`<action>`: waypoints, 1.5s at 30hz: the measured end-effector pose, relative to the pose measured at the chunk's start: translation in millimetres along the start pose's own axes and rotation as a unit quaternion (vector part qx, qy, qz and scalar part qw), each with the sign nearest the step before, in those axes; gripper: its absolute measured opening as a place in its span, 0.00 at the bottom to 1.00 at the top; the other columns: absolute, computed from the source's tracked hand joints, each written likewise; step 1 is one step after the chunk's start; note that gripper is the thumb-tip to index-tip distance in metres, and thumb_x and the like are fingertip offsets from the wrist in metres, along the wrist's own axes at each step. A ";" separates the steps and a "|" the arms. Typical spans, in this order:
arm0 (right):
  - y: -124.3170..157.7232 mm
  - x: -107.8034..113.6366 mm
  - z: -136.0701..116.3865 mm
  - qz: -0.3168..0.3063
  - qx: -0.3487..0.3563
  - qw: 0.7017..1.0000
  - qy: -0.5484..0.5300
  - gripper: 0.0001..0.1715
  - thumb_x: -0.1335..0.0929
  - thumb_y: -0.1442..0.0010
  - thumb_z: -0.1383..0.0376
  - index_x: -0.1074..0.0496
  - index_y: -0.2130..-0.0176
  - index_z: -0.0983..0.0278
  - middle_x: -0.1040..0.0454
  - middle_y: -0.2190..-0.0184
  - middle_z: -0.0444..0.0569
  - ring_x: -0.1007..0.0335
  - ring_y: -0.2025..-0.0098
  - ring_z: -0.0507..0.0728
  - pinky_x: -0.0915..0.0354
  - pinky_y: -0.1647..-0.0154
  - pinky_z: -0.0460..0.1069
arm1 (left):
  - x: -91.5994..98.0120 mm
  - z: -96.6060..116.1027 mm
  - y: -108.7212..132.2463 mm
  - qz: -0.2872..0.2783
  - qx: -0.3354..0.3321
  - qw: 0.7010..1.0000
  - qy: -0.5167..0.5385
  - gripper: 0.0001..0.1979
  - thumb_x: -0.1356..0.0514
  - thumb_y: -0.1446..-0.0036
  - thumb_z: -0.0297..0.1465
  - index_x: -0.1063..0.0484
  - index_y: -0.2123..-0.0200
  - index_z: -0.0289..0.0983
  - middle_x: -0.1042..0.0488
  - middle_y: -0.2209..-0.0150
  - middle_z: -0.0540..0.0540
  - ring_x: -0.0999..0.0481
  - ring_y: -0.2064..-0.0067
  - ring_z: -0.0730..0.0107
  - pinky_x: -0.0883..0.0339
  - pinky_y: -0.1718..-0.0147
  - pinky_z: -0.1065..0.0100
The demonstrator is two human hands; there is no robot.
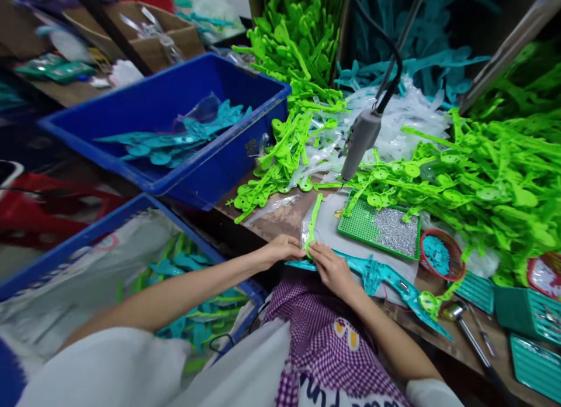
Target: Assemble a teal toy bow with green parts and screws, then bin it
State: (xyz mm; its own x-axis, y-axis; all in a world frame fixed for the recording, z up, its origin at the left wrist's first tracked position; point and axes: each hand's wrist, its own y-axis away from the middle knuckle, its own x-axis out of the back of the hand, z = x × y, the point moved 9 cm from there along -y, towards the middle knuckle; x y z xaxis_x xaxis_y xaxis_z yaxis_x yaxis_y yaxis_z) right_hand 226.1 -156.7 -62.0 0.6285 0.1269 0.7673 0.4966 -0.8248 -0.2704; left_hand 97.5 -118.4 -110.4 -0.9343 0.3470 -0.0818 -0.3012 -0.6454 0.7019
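Observation:
A long turquoise plastic part [383, 273] lies along the table's front edge, with a lime-green end piece [432, 303] near its right tip. A narrow lime-green plastic arm [312, 218] stands out from its left end, pointing away from me. My left hand [284, 250] is closed, fingertips pinching where the green arm meets the turquoise part. From the other side, my right hand [335, 269] presses its bent fingers on the same joint. The fingers partly hide the contact point. Just beyond, a green tray [357, 220] holds many small silver screws.
A grey electric screwdriver [363, 139] hangs above the tray. Heaped lime-green parts [482, 173] cover the back and right. A red basket [462, 266] holds turquoise pieces; a hammer [473, 337] lies at right. Blue bins [188, 188] stand at left, one beside my left arm.

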 end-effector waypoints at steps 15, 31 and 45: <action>-4.0 -1.5 -5.7 -0.043 0.004 0.998 0.045 0.24 0.40 0.32 0.69 0.33 0.39 0.62 0.29 0.41 0.54 0.37 0.36 0.55 0.38 0.35 0.57 | 17.2 122.9 -18.4 0.203 -0.455 0.779 -0.380 0.20 0.49 0.36 0.38 0.28 0.47 0.38 0.27 0.43 0.40 0.31 0.39 0.57 0.38 0.39 0.53; -82.2 199.5 12.4 0.348 -0.070 0.933 -0.062 0.29 0.37 0.32 0.59 0.43 0.34 0.56 0.36 0.36 0.52 0.40 0.35 0.59 0.38 0.36 0.63 | 8.8 99.8 -63.3 0.209 -0.488 0.760 -0.375 0.18 0.49 0.36 0.36 0.25 0.49 0.40 0.28 0.44 0.40 0.29 0.43 0.57 0.34 0.41 0.52; -87.8 132.5 39.0 0.273 -0.115 0.955 0.027 0.16 0.39 0.34 0.60 0.29 0.50 0.61 0.25 0.56 0.53 0.28 0.52 0.58 0.30 0.51 0.55 | 11.0 96.8 -55.4 0.252 -0.483 0.742 -0.391 0.18 0.48 0.35 0.37 0.24 0.49 0.42 0.27 0.46 0.40 0.29 0.45 0.54 0.34 0.45 0.51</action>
State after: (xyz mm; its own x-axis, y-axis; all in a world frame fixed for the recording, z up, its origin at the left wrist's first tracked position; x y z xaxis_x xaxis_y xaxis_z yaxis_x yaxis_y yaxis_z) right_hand 289.1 -46.0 40.7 0.7215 -0.3806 0.5784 -0.0458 -0.8598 -0.5086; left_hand 122.3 -13.0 -81.7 -0.6914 -0.0587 0.7200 -0.3004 -0.8830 -0.3605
